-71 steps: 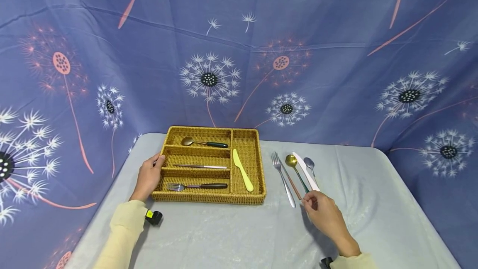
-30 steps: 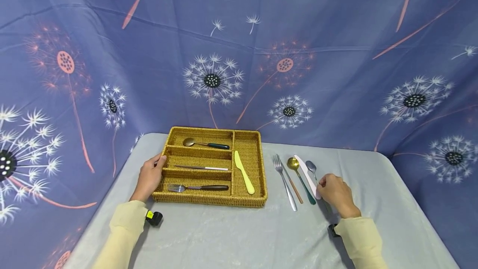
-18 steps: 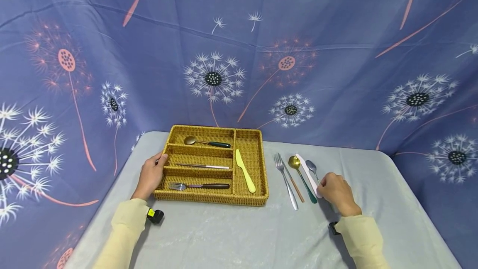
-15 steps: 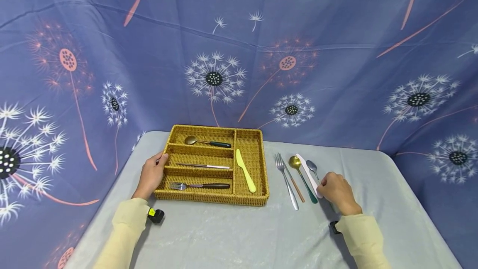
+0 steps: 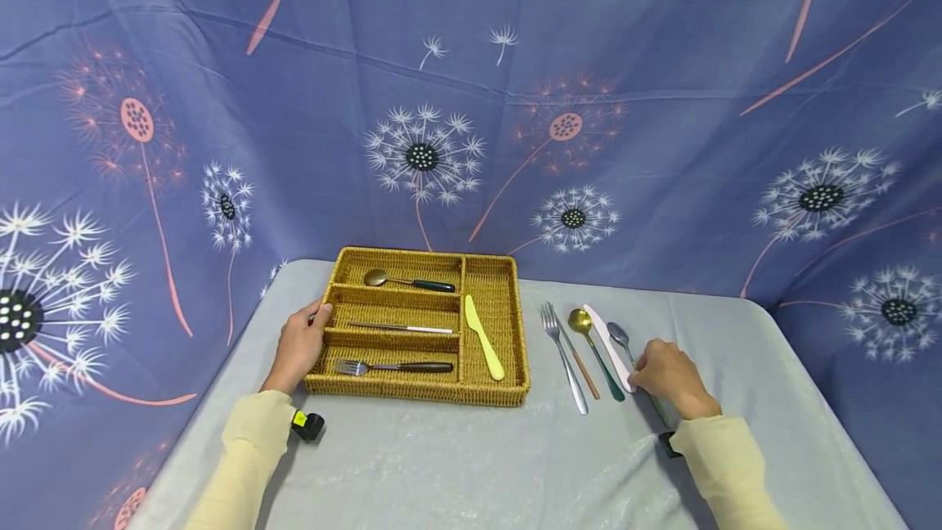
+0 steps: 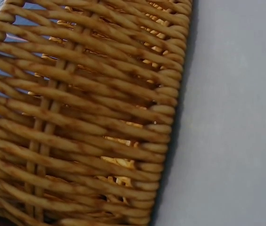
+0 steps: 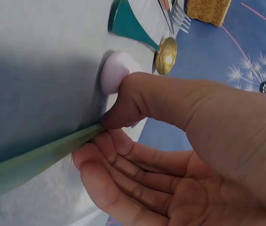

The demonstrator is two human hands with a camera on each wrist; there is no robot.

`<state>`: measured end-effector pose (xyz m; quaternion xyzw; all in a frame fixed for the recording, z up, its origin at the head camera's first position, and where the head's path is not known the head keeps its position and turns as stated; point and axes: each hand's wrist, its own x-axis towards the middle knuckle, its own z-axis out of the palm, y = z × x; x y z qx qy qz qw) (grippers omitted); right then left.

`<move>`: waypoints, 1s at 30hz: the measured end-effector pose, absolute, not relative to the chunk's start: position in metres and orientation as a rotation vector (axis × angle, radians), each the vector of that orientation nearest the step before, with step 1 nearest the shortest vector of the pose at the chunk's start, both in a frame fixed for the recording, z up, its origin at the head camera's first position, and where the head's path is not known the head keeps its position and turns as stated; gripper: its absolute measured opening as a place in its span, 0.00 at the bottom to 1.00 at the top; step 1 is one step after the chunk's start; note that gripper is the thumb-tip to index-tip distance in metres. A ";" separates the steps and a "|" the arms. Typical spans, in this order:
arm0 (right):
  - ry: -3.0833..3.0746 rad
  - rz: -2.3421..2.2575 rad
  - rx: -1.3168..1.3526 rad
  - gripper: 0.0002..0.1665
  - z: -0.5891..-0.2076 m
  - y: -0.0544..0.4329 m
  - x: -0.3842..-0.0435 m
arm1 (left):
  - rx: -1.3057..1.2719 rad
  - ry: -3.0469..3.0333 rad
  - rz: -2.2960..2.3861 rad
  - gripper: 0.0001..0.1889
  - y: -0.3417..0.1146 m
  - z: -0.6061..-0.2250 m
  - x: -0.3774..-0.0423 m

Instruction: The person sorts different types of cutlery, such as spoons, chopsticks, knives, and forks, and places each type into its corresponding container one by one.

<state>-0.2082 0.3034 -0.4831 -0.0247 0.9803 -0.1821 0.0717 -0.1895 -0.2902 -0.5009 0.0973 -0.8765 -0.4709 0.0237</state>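
Observation:
A woven cutlery tray (image 5: 412,391) with several compartments stands at the centre-left. My left hand (image 5: 296,348) grips its left rim; the left wrist view is filled by the tray's woven wall (image 6: 95,108). My right hand (image 5: 671,375) pinches the green handle (image 7: 38,160) of a spoon between thumb and fingers. The spoon's grey bowl (image 5: 618,334) points away, beyond the hand, and the handle's end shows below it. Just left of this spoon lies a pale pink knife (image 5: 607,342), its rounded handle end (image 7: 116,73) close to the right thumb.
Left of the knife lie a gold spoon (image 5: 580,321), a brown-ended chopstick-like piece (image 5: 589,375) and a silver fork (image 5: 565,366). Inside the tray are a dark-handled spoon (image 5: 432,286), slim sticks (image 5: 401,327), a black-handled fork (image 5: 423,367) and a yellow knife (image 5: 483,342).
My right hand has gone from the pink knife's handle end to the spoon on its right. Lately hand and spoon have shifted slightly right. The left hand stays on the tray.

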 end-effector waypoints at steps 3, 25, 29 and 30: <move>2.933 -0.561 -0.061 0.13 -0.484 0.310 -0.203 | 0.295 -2.719 -1.450 0.34 -0.291 -0.502 -0.189; 2.870 -0.619 0.053 0.20 -0.481 0.326 -0.154 | 0.309 -2.698 -1.456 0.33 -0.291 -0.503 -0.191; 2.850 -0.671 0.064 0.20 -0.482 0.329 -0.146 | 0.309 -2.705 -1.457 0.33 -0.291 -0.502 -0.191; 2.844 -0.687 0.068 0.20 -0.482 0.330 -0.144 | 0.307 -2.706 -1.457 0.33 -0.291 -0.502 -0.191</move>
